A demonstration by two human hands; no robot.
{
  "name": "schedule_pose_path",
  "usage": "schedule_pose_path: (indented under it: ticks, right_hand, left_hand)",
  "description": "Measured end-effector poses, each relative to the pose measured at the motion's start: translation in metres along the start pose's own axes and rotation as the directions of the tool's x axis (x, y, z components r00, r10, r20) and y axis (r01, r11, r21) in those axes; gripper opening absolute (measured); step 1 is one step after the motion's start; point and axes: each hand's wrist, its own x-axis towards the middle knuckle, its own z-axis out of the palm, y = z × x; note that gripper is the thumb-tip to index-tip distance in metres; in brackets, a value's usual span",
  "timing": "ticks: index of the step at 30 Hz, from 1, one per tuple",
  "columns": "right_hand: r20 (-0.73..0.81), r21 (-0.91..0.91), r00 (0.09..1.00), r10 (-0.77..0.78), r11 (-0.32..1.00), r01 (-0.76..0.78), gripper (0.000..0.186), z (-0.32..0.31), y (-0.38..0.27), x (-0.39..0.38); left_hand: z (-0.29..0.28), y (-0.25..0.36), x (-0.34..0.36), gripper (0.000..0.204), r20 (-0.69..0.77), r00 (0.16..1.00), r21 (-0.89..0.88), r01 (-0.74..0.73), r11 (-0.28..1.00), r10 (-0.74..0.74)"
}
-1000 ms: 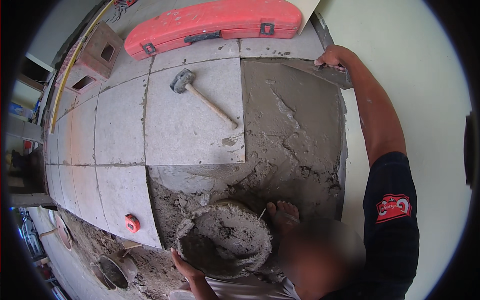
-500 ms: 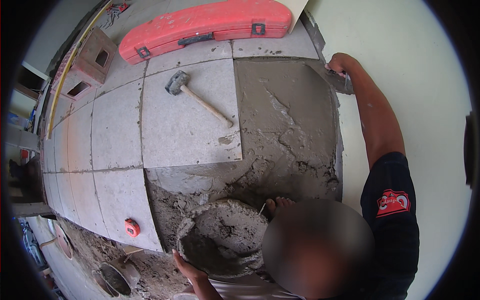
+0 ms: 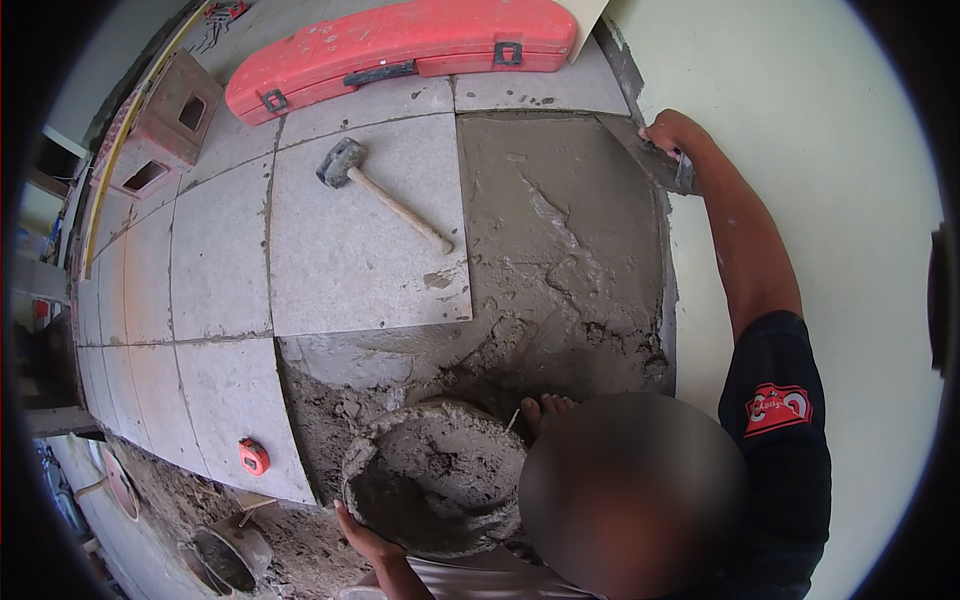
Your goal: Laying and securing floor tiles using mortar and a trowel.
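Note:
My right hand (image 3: 674, 132) is closed round the handle of a trowel (image 3: 664, 170), at the far end of a bed of wet grey mortar (image 3: 560, 190) beside the wall. The trowel's blade lies against the mortar surface along the wall edge; part of it is hidden by the hand. Close to my body, my left hand (image 3: 366, 535) grips the left side of a round mortar tub (image 3: 430, 480). Its inside is coated with mortar, with a darker wet patch on the left.
Pale floor tiles (image 3: 370, 270) border the mortar on the left. On them lie a mallet (image 3: 385, 195), a red tape measure (image 3: 254, 456) and a long red case (image 3: 400, 50). A hollow block (image 3: 165, 125) stands far left. A bucket (image 3: 225, 560) sits lower left.
My right hand and the trowel have shifted very slightly along the wall edge. The whole view has moved a little, so things appear further left. My left hand stays on the tub.

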Motion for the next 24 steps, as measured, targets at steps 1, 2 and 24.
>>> schedule_pose_path:
  ticks: [1,2,24]
  right_hand:
    - [0.034,-0.020,0.999,0.003,1.000,-0.002,0.065,-0.001,-0.001,0.002]
    - [0.066,-0.041,0.998,0.008,0.999,-0.005,0.063,-0.003,-0.001,0.002]
    - [-0.351,0.631,0.890,0.290,0.775,-0.004,0.052,0.148,-0.052,-0.064]
  left_hand:
    - [-0.001,0.001,0.000,0.057,0.042,0.999,-0.013,0.014,1.000,-0.014]
    - [-0.003,0.002,0.000,0.057,0.039,0.999,-0.016,0.016,1.000,-0.015]
    - [-0.005,0.000,0.003,0.056,-0.110,0.994,0.048,-0.006,0.999,0.011]
